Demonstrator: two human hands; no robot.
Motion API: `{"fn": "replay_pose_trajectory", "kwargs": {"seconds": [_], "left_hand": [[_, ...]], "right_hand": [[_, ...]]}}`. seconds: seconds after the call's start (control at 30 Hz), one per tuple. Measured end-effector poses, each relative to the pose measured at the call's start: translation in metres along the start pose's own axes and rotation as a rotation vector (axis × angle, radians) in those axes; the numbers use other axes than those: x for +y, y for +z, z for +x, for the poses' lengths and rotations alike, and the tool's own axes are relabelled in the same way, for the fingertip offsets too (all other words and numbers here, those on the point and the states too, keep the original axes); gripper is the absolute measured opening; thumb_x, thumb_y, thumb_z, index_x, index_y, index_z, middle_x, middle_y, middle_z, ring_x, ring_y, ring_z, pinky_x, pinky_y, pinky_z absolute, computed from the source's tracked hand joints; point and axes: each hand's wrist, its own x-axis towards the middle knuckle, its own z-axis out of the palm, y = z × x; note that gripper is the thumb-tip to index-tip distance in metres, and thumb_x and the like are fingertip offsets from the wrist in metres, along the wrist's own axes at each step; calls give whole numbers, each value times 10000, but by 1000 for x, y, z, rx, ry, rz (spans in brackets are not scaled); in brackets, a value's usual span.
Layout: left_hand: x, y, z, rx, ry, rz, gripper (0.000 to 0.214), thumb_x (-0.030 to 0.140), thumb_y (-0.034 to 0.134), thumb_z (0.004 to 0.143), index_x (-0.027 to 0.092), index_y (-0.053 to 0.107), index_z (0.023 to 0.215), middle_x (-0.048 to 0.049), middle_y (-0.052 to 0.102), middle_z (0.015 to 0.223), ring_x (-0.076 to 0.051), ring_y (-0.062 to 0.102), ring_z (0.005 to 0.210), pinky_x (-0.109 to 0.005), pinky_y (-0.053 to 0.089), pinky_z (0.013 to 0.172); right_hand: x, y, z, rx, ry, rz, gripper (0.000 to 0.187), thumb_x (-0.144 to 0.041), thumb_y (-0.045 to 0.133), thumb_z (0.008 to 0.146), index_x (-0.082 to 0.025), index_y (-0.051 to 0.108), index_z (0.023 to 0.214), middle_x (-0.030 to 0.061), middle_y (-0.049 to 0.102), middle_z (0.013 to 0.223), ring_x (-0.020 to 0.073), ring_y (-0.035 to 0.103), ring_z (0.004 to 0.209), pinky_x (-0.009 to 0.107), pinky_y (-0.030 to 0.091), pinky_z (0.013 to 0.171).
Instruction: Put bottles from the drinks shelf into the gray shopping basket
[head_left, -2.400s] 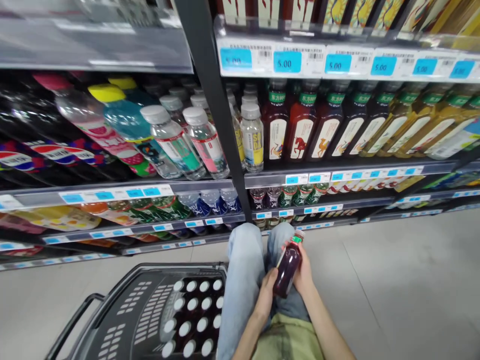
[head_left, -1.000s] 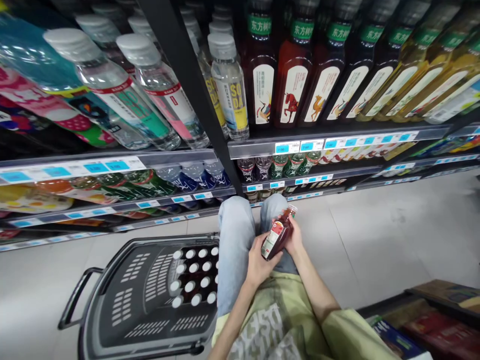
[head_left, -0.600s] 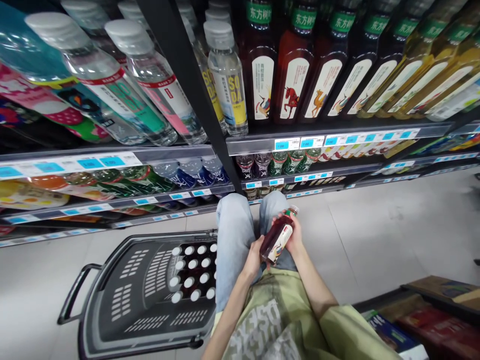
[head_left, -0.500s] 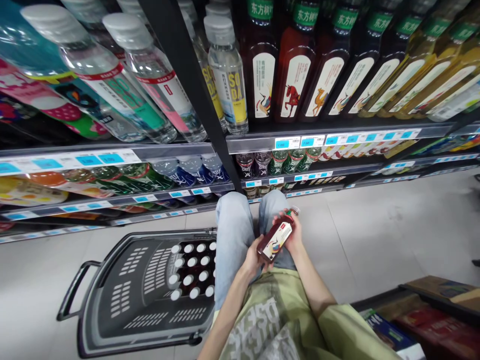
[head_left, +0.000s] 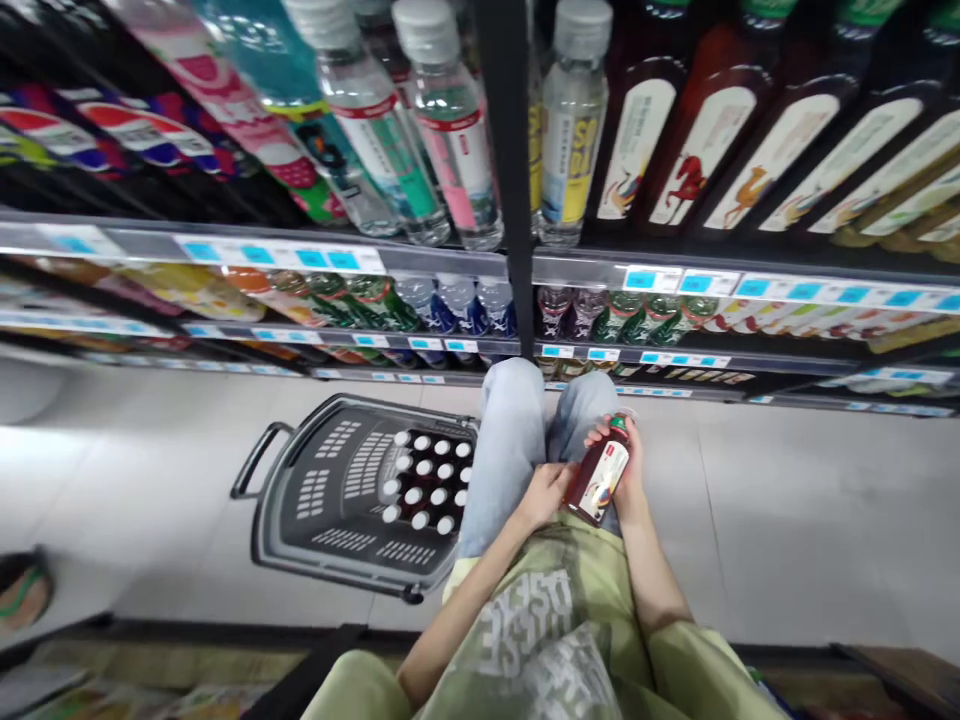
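Note:
A tea bottle (head_left: 602,478) with dark reddish liquid, a green neck band and a white picture label lies tilted over my lap. My right hand (head_left: 632,462) is wrapped around its upper part, near the neck. At the bottle's lower left side, my left hand (head_left: 549,492) has its fingers curled against it; the fingertips are partly hidden. To my left, a grey shopping basket (head_left: 322,555) with a black handle stands on the floor. White-capped dark bottles (head_left: 425,468) are packed upright in rows at its near right end, beside my leg.
Ahead runs a drinks shelf (head_left: 570,265) with price tags and a black upright post (head_left: 514,180). Similar tea bottles (head_left: 701,170) stand right of the post, clear soda bottles (head_left: 457,150) left. A person's foot (head_left: 24,590) shows at far left. Another shelf edge (head_left: 262,632) lies behind me.
The view has turned left, so shelves and basket appear farther right. The bottle stays over my lap in my right hand. My left hand has shifted to the bottle's lower left side.

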Motion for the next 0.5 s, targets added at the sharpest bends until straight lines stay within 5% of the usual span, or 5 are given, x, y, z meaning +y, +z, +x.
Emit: {"fn": "replay_pose_trajectory", "kwargs": {"seconds": [0.17, 0.33, 0.4, 0.5], "left_hand": [[14, 0, -13, 238, 164, -15, 378, 541, 551, 1010, 193, 667, 1102, 16, 616, 749, -161, 568, 680, -286, 457, 708], [26, -15, -36, 182, 195, -147, 572, 606, 542, 1025, 147, 584, 1363, 9, 609, 771, -164, 572, 634, -295, 487, 659], [29, -25, -47, 205, 212, -67, 543, 598, 573, 1008, 147, 638, 1305, -12, 633, 804, -173, 572, 676, -295, 479, 669], [32, -46, -63, 236, 221, 61, 463, 623, 608, 967, 168, 692, 954, -13, 601, 763, -172, 530, 699, -283, 423, 657]], "right_hand": [[12, -1, -13, -82, 130, -184, 342, -579, 705, 902, -251, 640, 828, -52, 537, 581, 167, 579, 572, 363, 609, 749], [42, -4, -41, -58, 308, -391, 284, -421, 872, 782, -230, 680, 868, -26, 646, 621, 248, 740, 705, 368, 625, 700], [50, -1, -51, -116, 334, -487, 363, -353, 958, 671, -234, 703, 900, -30, 701, 667, 257, 749, 695, 369, 628, 662], [54, 14, -57, -373, 449, -652, 415, -349, 1011, 622, -208, 739, 903, -2, 745, 706, 260, 747, 685, 358, 610, 644]]}}
